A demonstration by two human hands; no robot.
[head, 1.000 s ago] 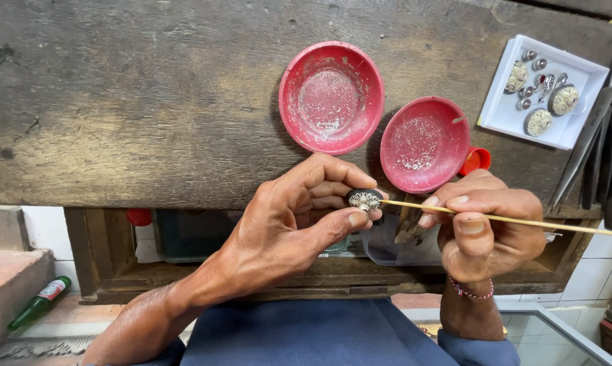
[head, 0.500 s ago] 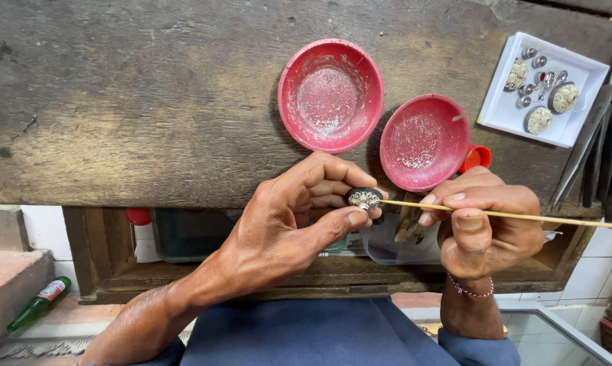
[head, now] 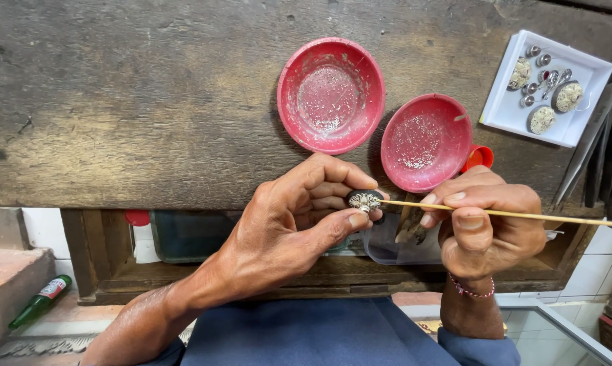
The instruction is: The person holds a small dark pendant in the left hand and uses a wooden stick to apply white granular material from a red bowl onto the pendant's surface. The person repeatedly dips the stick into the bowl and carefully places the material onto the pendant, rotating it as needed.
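My left hand [head: 289,224] pinches a small round ornament [head: 365,200], dark-rimmed with pale stones on its face, between thumb and fingers at the bench's front edge. My right hand [head: 485,227] grips a thin wooden stick [head: 523,215] that runs off to the right. The stick's tip touches the ornament's face. Just beyond my hands sit two red bowls, a larger one [head: 331,95] and a smaller one [head: 425,142], both dusted with tiny pale stones.
A white tray [head: 546,88] at the back right holds several small ornaments and studs. Metal tools [head: 590,146] lie along the right edge of the worn wooden bench [head: 129,102]. A green bottle [head: 40,301] lies on the floor at the lower left.
The view has shifted slightly. My hands, the ornament and the stick stay in nearly the same pose.
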